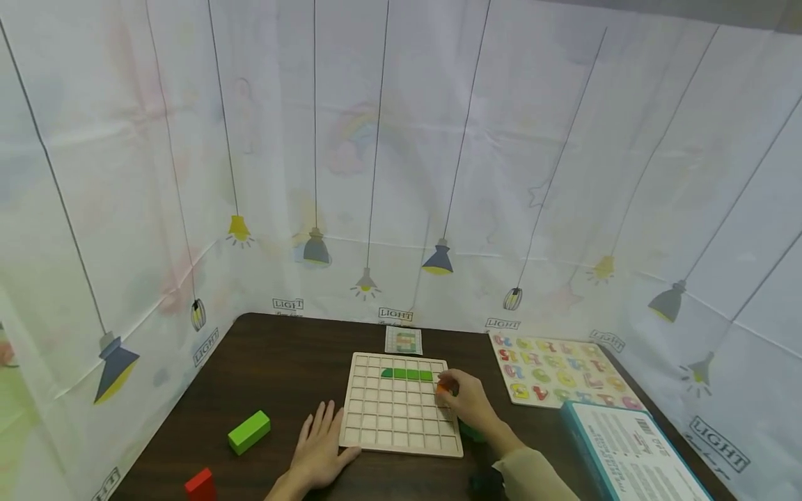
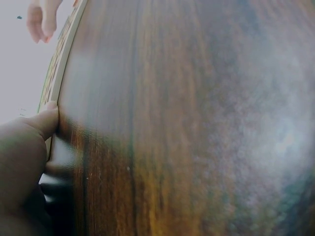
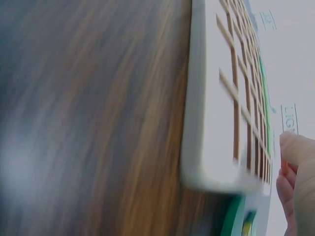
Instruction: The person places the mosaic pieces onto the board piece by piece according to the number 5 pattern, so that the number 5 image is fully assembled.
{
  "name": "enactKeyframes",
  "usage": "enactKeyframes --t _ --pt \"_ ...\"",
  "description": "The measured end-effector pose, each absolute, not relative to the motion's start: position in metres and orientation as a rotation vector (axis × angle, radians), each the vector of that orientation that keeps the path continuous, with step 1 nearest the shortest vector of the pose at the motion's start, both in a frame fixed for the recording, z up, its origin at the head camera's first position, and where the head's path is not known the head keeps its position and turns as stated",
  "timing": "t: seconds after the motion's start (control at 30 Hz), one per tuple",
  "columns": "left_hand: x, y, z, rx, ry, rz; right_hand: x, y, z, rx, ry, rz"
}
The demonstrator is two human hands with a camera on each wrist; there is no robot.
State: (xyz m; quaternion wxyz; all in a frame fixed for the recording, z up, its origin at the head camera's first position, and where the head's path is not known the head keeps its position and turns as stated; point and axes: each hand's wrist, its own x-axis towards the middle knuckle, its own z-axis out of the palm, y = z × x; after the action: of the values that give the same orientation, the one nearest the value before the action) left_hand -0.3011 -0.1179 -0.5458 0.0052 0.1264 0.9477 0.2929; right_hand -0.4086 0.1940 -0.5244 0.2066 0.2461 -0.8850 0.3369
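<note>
A wooden grid board [image 1: 395, 421] lies on the dark table, with a row of green pieces [image 1: 410, 374] near its far edge. Between the thumb and fingers of my right hand [image 1: 466, 402] a small orange piece [image 1: 443, 387] is pinched, over the board's right side. The same orange piece [image 3: 284, 166] shows at the fingertips in the right wrist view. My left hand [image 1: 321, 449] rests with fingers spread at the board's left side, its thumb [image 2: 47, 120] against the near edge. Part of a green object [image 1: 471, 433] peeks out beneath the right forearm.
A bright green block [image 1: 249, 431] and a red block [image 1: 200, 485] lie on the left. Behind the board is a small pattern card [image 1: 401, 341]. Rightward are a colourful number board [image 1: 541, 376] and a teal-edged box [image 1: 639, 452]. A printed curtain [image 1: 401, 174] hangs round the table.
</note>
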Motion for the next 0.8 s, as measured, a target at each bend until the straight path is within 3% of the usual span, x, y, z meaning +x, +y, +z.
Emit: enactKeyframes --t 0.37,0.8 --pt "-0.299 -0.117 -0.556 0.407 2.980 0.919 -0.414 0.151 -0.532 0.900 -2.394 0.894" --pt "-0.303 -0.118 -0.553 0.399 2.999 0.918 -0.425 0.102 -0.525 0.817 -2.574 0.969"
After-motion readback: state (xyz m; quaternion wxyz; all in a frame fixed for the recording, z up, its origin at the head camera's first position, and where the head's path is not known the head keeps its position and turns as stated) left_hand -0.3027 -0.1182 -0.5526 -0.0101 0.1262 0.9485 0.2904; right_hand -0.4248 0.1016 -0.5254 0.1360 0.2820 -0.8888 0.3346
